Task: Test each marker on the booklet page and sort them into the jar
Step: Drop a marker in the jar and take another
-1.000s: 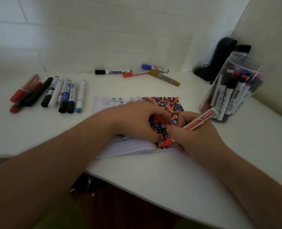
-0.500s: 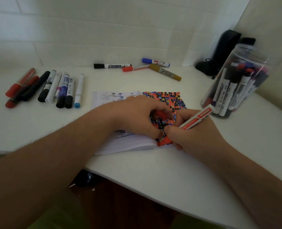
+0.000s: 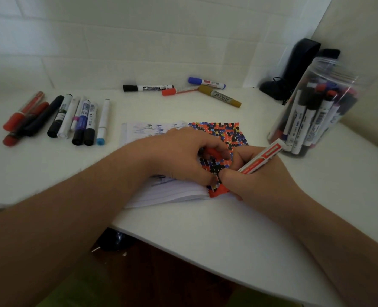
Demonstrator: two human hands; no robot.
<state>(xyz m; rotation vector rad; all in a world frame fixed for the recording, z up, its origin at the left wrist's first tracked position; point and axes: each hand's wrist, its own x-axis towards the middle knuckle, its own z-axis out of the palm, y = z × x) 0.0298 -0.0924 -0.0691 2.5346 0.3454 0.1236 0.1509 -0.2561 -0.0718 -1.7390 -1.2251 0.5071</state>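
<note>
gripping red marker [image 3: 262, 158] | right hand [image 3: 253, 176] | tip down-left on booklet [image 3: 168, 192]

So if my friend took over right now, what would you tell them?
Right hand grips the red-and-white marker, tip down at the near edge of the booklet.
Left hand rests on the dotted page and holds a red cap.
The jar on the right already holds many markers.
Left to test: a row of markers far left and four markers by the wall.
Next, probably: finish the mark, cap the marker, put it in the jar.
</note>
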